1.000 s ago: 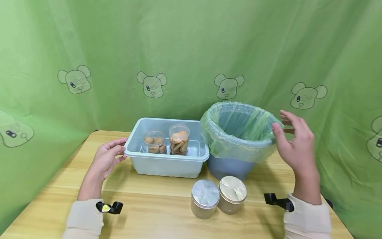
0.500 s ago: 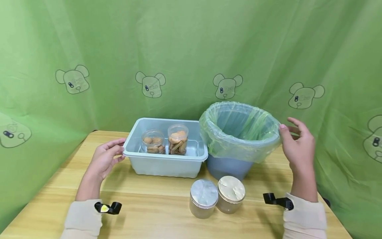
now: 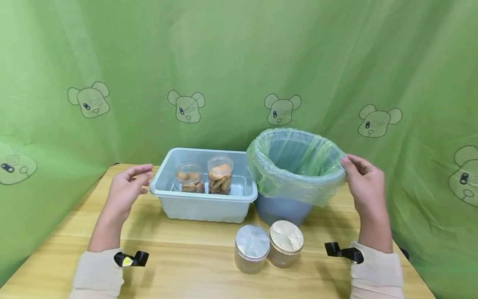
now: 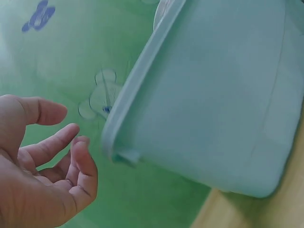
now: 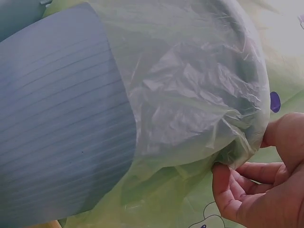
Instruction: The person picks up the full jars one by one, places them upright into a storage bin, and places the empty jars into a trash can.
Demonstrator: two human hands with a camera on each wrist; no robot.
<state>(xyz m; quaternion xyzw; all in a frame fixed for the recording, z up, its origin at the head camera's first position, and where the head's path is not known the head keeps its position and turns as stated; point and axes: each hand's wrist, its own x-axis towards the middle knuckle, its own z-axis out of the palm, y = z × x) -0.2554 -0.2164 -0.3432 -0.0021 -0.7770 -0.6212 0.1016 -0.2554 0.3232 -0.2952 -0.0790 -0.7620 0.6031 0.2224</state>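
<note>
My right hand (image 3: 367, 182) holds the rim of a blue trash can (image 5: 61, 109) at its right side, thumb on top and curled fingers below. A thin green trash bag (image 3: 291, 187) lines the can and folds over its rim, partly under my fingers. Left of the can stands a light blue plastic basin (image 3: 207, 207). Just off the basin's left edge is my left hand (image 3: 125, 189), fingers loosely bent, with a small gap to the rim in the left wrist view. Inside the basin are a squat jar (image 3: 189, 178) and a taller jar (image 3: 220, 176), both with brown contents.
Two clear jars stand on the wooden table (image 3: 179, 257) in front of the can, one with a silver foil top (image 3: 252, 242) and one with a gold foil top (image 3: 286, 236). A green curtain (image 3: 224, 62) with bear faces hangs behind.
My left hand has let go of the basin's rim and drawn slightly left. My right hand has moved from beside the can to grip its bag-covered rim.
</note>
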